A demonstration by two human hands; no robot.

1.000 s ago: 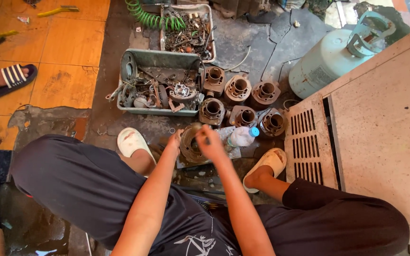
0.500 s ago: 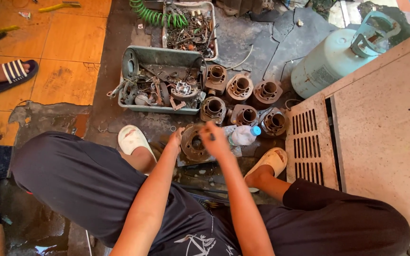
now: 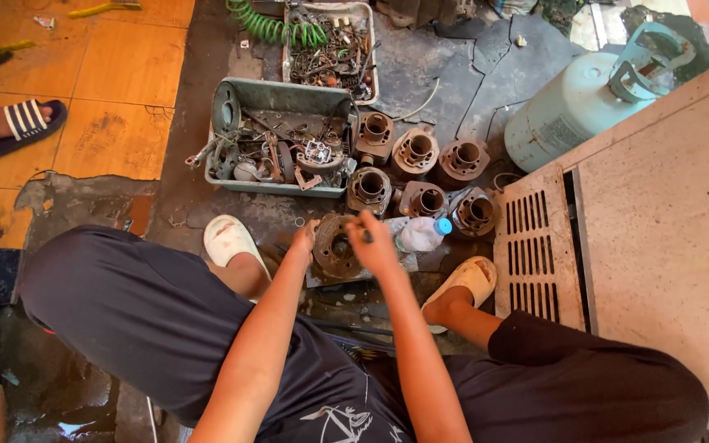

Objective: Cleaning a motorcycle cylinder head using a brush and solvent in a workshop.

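Observation:
I squat on a dirty floor with a round, rusty engine cylinder (image 3: pixel 335 246) between my feet. My left hand (image 3: pixel 305 238) grips its left rim. My right hand (image 3: pixel 373 243) is closed on a small dark tool at the cylinder's right side, its tip toward the central bore. Just beyond stand several more rusty finned cylinders (image 3: pixel 417 151) in two rows. A plastic bottle with a blue cap (image 3: pixel 422 233) lies right of my right hand.
A grey-green tray of greasy metal parts (image 3: pixel 282 92) sits ahead on the left, a white bin of small parts (image 3: pixel 289 37) and a green coiled hose (image 3: pixel 272 26) beyond it. A pale gas cylinder (image 3: pixel 574 108) lies at right beside a slotted metal panel (image 3: pixel 532 246). Another person's sandalled foot (image 3: pixel 11 125) is at far left.
Both hands stay on the cylinder; my right hand has shifted slightly over its right side. The view has drifted a little.

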